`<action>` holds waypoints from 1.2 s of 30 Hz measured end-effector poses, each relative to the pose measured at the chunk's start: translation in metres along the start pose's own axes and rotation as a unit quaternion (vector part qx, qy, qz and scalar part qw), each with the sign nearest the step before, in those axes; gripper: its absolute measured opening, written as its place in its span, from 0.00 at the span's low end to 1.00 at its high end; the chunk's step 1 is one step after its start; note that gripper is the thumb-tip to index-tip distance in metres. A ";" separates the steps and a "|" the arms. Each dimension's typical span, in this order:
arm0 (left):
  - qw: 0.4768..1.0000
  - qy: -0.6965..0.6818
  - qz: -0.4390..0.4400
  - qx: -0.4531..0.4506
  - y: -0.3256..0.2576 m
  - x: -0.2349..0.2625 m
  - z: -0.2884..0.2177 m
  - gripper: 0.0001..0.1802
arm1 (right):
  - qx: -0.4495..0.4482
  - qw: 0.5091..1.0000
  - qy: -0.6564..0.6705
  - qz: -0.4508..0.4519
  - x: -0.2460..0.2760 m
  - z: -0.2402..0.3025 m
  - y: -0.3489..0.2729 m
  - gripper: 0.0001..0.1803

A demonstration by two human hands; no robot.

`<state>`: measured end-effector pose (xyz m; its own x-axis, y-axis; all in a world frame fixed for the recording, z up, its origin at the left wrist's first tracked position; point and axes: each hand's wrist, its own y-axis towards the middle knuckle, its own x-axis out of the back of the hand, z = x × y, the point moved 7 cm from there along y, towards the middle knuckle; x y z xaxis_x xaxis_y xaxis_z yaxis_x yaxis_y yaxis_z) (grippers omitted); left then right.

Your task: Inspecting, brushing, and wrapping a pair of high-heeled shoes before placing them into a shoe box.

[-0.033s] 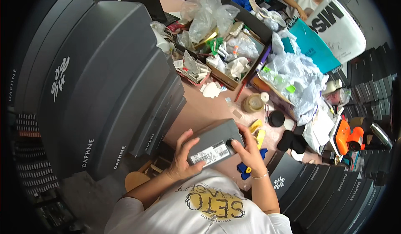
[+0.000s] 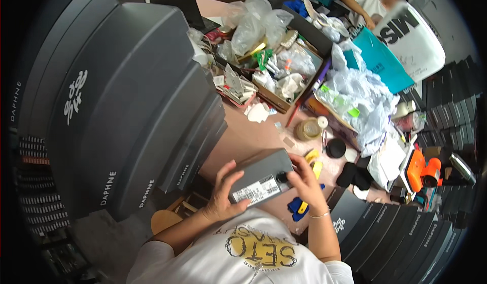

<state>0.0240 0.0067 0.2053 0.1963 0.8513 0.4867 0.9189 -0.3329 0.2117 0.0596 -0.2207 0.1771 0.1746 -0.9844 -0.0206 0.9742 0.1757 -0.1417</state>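
A grey shoebox (image 2: 258, 168) with a white printed label (image 2: 256, 189) on its near end is held in front of my chest, over the pink table (image 2: 238, 132). My left hand (image 2: 223, 195) grips its left side, thumb at the label and fingers spread along the edge. Around the right side closes my right hand (image 2: 306, 185), its thumb by a dark round spot (image 2: 282, 177) on the box end. I cannot make out whether that spot is a hole or a small black piece. The box's underside is hidden.
Large stacks of dark shoeboxes rise at left (image 2: 137, 81) and lower right (image 2: 385, 228). Beyond the table's middle are a cluttered carton (image 2: 276, 99), plastic bags (image 2: 362, 101), a jar (image 2: 307, 130) and an orange tool (image 2: 423, 168). Another person (image 2: 362, 5) is at the far right.
The view has shifted slightly, with table items lower in the picture. The shoebox is tilted a little differently, and my right hand has moved slightly with it. Both hands keep their grip.
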 end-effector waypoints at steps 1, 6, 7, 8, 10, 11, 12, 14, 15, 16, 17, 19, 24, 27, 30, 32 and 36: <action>1.000 -0.010 0.002 -0.004 0.001 0.000 0.002 0.40 | -0.004 0.999 0.035 0.015 0.006 0.003 0.010 0.24; 0.998 -0.061 0.024 -0.022 0.013 -0.004 0.009 0.41 | 0.095 0.979 -0.160 0.080 -0.017 0.066 0.120 0.20; 0.997 -0.072 0.027 -0.024 0.016 -0.004 0.010 0.41 | 0.119 0.964 -0.209 0.115 -0.035 0.068 0.145 0.19; 0.995 -0.086 0.029 -0.031 0.019 -0.003 0.012 0.42 | 0.142 0.953 -0.231 0.134 -0.050 0.059 0.171 0.17; 0.994 -0.107 0.010 -0.028 0.016 -0.004 0.018 0.44 | 0.196 0.917 -0.304 0.169 -0.084 0.032 0.226 0.14; 0.994 -0.112 0.002 -0.019 0.015 -0.004 0.019 0.44 | 0.226 0.890 -0.350 0.186 -0.102 0.020 0.251 0.13; 0.990 -0.138 -0.001 -0.010 0.013 -0.003 0.022 0.44 | 0.218 0.867 -0.404 0.194 -0.116 0.006 0.276 0.12; 0.990 -0.142 0.018 0.001 0.013 -0.005 0.024 0.43 | 0.202 0.812 -0.507 0.205 -0.138 -0.019 0.318 0.12; 0.990 -0.140 0.030 0.017 0.013 -0.005 0.026 0.43 | 0.190 0.796 -0.536 0.207 -0.148 -0.038 0.337 0.11; 0.990 -0.132 0.032 0.022 0.014 -0.003 0.023 0.42 | 0.176 0.779 -0.565 0.206 -0.156 -0.055 0.351 0.11; 0.987 -0.152 0.038 0.018 0.017 -0.003 0.024 0.42 | 0.161 0.761 -0.594 0.203 -0.160 -0.071 0.363 0.11; 0.989 -0.144 0.031 0.014 0.017 0.000 0.025 0.42 | 0.168 0.750 -0.608 0.198 -0.171 -0.088 0.368 0.10; 0.989 -0.145 0.027 -0.004 0.018 -0.001 0.033 0.42 | 0.131 0.787 -0.581 0.161 -0.167 -0.096 0.375 0.10; 0.988 -0.153 0.024 -0.007 0.015 -0.005 0.033 0.42 | 0.153 0.772 -0.587 0.188 -0.164 -0.092 0.371 0.11; 0.989 -0.145 0.038 0.019 0.017 -0.004 0.032 0.42 | 0.143 0.816 -0.539 0.155 -0.150 -0.053 0.360 0.12; 0.989 -0.139 0.039 0.022 0.016 -0.005 0.029 0.42 | 0.261 0.880 -0.359 0.170 -0.129 -0.030 0.347 0.14; 0.991 -0.128 0.015 0.040 0.011 -0.002 0.019 0.46 | 0.016 0.966 -0.199 0.164 -0.071 0.052 0.242 0.11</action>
<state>0.0402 0.0086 0.1903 0.2952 0.9196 0.2591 0.9334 -0.3354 0.1271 0.2901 -0.1079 0.1960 0.5100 -0.7969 0.3238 0.8597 0.4843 -0.1621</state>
